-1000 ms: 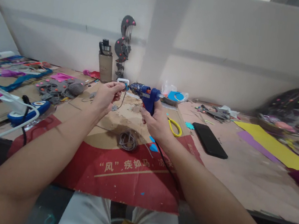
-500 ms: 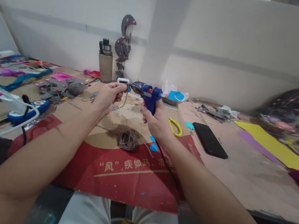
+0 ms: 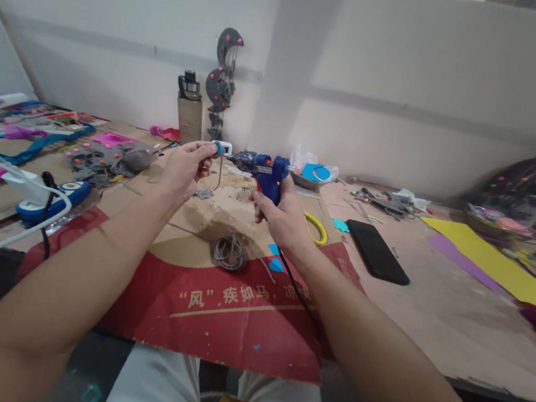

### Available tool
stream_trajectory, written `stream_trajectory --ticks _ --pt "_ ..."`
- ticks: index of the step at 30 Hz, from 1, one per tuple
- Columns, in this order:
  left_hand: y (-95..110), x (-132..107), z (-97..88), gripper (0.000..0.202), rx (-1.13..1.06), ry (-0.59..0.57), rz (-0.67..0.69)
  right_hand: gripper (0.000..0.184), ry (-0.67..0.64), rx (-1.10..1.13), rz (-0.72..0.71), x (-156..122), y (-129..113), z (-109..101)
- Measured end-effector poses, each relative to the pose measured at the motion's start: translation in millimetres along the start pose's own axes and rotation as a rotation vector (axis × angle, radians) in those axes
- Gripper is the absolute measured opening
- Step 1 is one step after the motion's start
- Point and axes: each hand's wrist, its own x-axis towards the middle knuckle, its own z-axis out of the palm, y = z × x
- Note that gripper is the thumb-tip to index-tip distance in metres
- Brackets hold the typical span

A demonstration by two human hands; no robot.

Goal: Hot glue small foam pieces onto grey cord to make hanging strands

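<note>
My right hand (image 3: 280,211) is wrapped round the handle of a blue hot glue gun (image 3: 268,173), its nozzle pointing left. Between the pinched fingers of my left hand (image 3: 188,166) is a small blue piece (image 3: 218,148), with a grey cord (image 3: 219,174) hanging from it. A gap separates the nozzle from that piece. Below both hands, a coil of grey cord (image 3: 229,251) lies on a red and tan cardboard sheet (image 3: 240,330). Small blue cutouts (image 3: 276,265) and yellow-handled scissors, partly hidden (image 3: 316,230), are beside my right wrist.
A black phone (image 3: 376,251) and yellow sheet (image 3: 503,261) lie to the right. At the back stand a bottle (image 3: 190,113) and a hanging grey ornament (image 3: 222,85). A blue power strip (image 3: 51,204) with a white cable is at left, near grey felt pieces (image 3: 104,161).
My left hand has moved left with the small blue piece, away from the nozzle. The glue gun in my right hand has stayed nearly in place.
</note>
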Motion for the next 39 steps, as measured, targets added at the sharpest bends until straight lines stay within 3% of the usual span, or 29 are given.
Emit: stream_trajectory --ticks 4,8,11,14,16,18,22,25,28,33,39 --pt "-2 1 0.8 0.016 0.033 0.019 0.027 0.017 0.007 0.062 0.244 8 8 -6" --pt "-4 -8 9.1 0.014 0.131 -0.019 0.127 0.010 -0.040 -0.416 0.340 17 27 -17" --pt "-4 -15 14.4 0.010 0.266 -0.041 0.209 0.019 -0.054 -0.661 0.283 16 33 -23" --pt "-2 -21 17.5 0.008 0.421 -0.040 0.262 0.026 0.058 -0.730 0.120 13 28 -24" --pt "0 -24 19.2 0.007 0.486 -0.043 0.279 0.021 0.139 -0.658 0.008 12 22 -22" --pt "0 -26 21.2 0.007 0.523 -0.065 0.281 0.013 0.167 -0.448 -0.041 14 18 -15" --pt "-3 -31 26.8 0.006 0.531 -0.146 0.267 0.034 0.069 0.092 0.115 17 16 7" --pt "-6 -34 30.6 0.009 0.505 -0.201 0.265 0.042 0.049 0.257 0.176 18 16 18" --pt "-7 -35 33.0 0.013 0.478 -0.236 0.246 0.037 0.084 0.205 0.150 18 16 19" --pt "-5 -37 35.2 0.018 0.442 -0.278 0.166 0.009 0.160 -0.021 -0.024 19 16 11" --pt "-4 -37 35.4 0.017 0.418 -0.270 0.114 0.008 0.174 -0.123 -0.080 15 9 8"
